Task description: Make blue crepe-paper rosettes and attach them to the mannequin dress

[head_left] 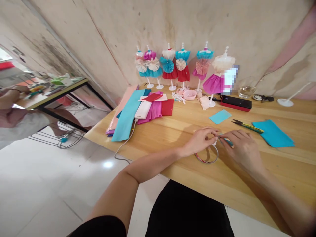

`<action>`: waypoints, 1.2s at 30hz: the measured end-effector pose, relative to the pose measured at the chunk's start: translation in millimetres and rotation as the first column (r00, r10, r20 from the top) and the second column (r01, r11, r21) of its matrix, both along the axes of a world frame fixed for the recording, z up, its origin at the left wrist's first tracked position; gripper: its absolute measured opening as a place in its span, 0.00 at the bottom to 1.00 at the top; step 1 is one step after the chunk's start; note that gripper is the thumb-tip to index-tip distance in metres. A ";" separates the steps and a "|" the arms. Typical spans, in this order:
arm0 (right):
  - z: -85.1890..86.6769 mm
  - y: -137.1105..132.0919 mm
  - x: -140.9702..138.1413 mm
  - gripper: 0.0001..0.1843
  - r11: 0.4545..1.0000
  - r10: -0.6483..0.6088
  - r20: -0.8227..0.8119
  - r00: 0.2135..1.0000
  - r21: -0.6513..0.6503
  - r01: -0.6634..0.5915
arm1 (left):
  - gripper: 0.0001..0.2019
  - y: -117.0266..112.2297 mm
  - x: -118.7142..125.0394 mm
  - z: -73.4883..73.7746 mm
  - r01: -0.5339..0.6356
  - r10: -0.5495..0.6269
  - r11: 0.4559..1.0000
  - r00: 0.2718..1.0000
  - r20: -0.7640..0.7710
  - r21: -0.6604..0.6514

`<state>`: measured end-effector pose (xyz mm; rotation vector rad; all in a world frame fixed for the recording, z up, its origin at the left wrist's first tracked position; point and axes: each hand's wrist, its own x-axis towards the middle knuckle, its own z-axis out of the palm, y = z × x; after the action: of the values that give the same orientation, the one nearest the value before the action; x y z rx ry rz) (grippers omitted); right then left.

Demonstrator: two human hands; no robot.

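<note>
No readable text, labels, brands or numbers anywhere. White power bank [143,110]: no marking legible on top face. Black-and-red case [236,102]: top shows no readable print. Yellow-green handles of snips [247,126]: any marking too small to tell. Blurred patch over part of white-and-pink dress form [223,74]: nothing legible.

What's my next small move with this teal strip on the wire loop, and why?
Probably wrap the teal paper strip once around the thin wire loop with your right hand, while your left hand pinches the loop steady. The fingers of both hands meet at that spot, and the yellow-handled scissors lie untouched, so cutting seems premature.
</note>
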<state>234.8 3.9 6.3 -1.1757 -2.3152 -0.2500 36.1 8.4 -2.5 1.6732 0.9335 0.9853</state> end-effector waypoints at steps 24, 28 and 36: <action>-0.2 -0.2 2.2 0.08 0.995 -0.066 0.279 0.958 0.085 0.044 | 0.12 0.5 8.1 -10.6 0.177 -0.200 0.919 0.979 -0.031 -0.353; 10.6 18.9 28.5 0.09 0.975 -0.195 0.007 0.981 0.107 0.193 | 0.16 -4.7 8.9 1.9 0.250 -0.245 0.899 0.968 0.060 -0.358; 3.5 46.5 64.5 0.12 0.906 -0.401 -0.473 0.784 -0.331 0.264 | 0.23 6.6 -0.4 16.2 0.069 -0.059 0.951 0.997 0.042 -0.301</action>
<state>299.4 50.4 9.8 -1.5529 -1.6683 0.2344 35.7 15.1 13.7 1.4165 0.9507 0.7799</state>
